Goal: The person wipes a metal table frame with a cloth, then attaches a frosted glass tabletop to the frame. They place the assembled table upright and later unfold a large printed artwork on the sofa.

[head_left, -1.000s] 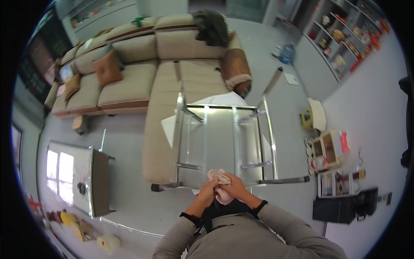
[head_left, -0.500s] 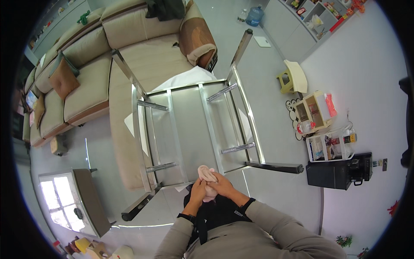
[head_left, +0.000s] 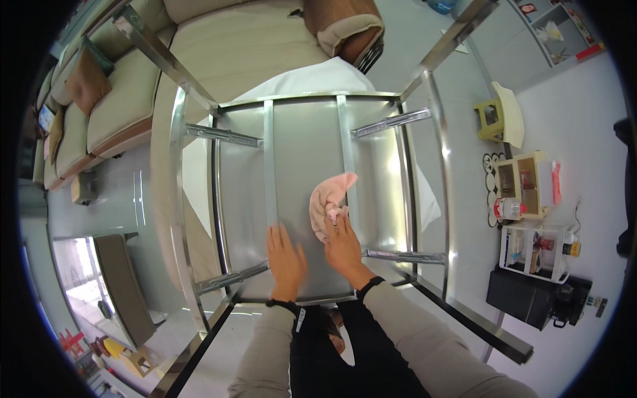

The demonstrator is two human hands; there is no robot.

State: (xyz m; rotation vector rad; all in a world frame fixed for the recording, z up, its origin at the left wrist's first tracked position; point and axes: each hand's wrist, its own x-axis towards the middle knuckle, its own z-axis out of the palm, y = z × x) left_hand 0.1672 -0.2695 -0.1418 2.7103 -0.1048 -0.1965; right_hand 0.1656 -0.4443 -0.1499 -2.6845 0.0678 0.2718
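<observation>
In the head view, a pink cloth (head_left: 323, 201) is lying on the metal surface (head_left: 305, 152), right of its middle, its upper tip overlapping the right crossbar (head_left: 344, 132). Its long axis is slanting from that tip, toward the surface's far right corner, down to the near edge side. The right hand (head_left: 343, 247) is the nearer one, its outstretched fingertips touching the cloth's lower part; whether they are pinching it, I cannot tell. The left hand (head_left: 286, 260) is spreading open and empty over the left crossbar (head_left: 269, 166), apart from the cloth.
</observation>
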